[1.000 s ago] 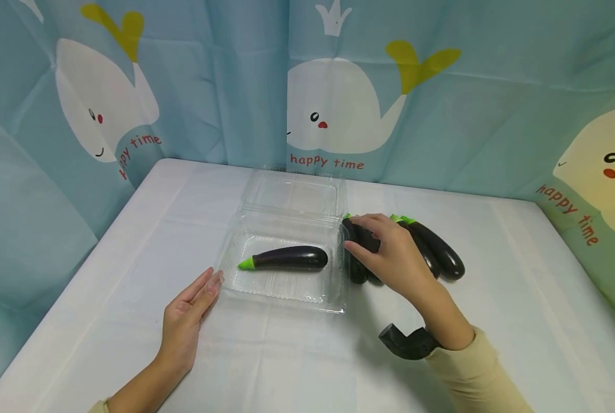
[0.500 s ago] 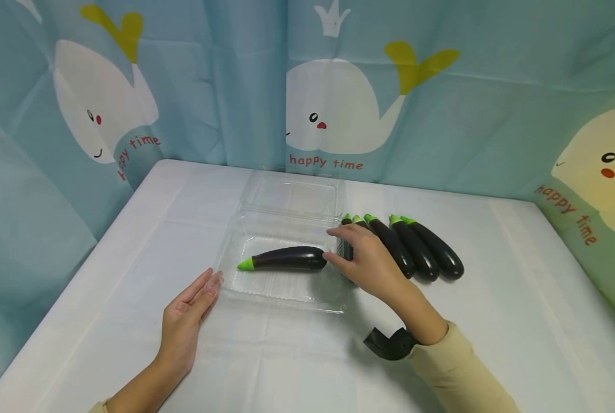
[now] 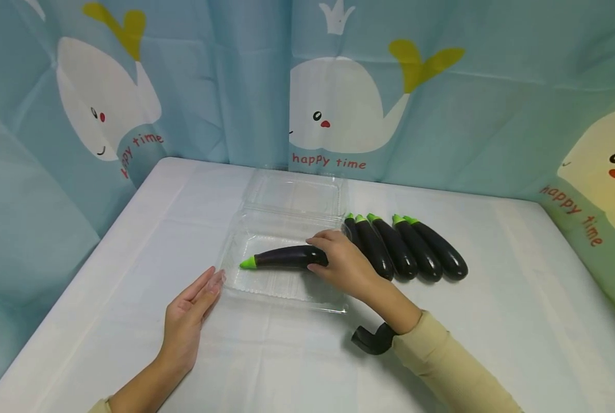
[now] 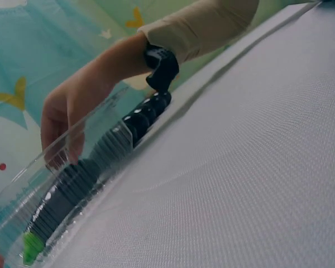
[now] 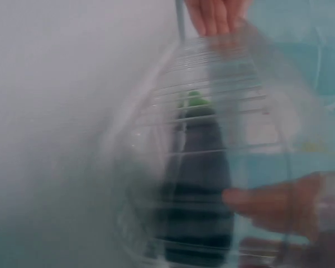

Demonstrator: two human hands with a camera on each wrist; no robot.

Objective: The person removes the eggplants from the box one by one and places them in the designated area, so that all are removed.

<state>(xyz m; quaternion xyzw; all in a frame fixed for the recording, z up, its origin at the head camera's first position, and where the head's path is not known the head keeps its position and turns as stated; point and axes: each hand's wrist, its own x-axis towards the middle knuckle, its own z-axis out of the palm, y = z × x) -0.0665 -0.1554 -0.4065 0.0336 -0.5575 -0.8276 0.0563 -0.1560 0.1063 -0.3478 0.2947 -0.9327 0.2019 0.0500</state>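
Observation:
A clear plastic clamshell container (image 3: 276, 293) lies on the table with its lid folded back. Inside it rests one dark purple eggplant (image 3: 284, 257), its green stem end (image 5: 195, 100) pointing left in the head view. My right hand (image 3: 346, 267) reaches into the container and grips the eggplant's thick round end between thumb and fingers. At the container's near left corner, my left hand (image 3: 189, 315) holds the rim, thumb on top. Through the plastic, the left wrist view shows the right hand (image 4: 70, 123) coming down onto the eggplant (image 4: 61, 195).
Several more eggplants (image 3: 400, 252) lie side by side just right of the container, green stems toward the back. A black strap-like piece (image 3: 372, 339) sits on the right wrist. A whale-print curtain (image 3: 225, 86) surrounds the white table (image 3: 514, 298).
The right hand has moved left from the row of eggplants into the container and closed round the eggplant's thick end. The eggplant and the left hand have stayed in place.

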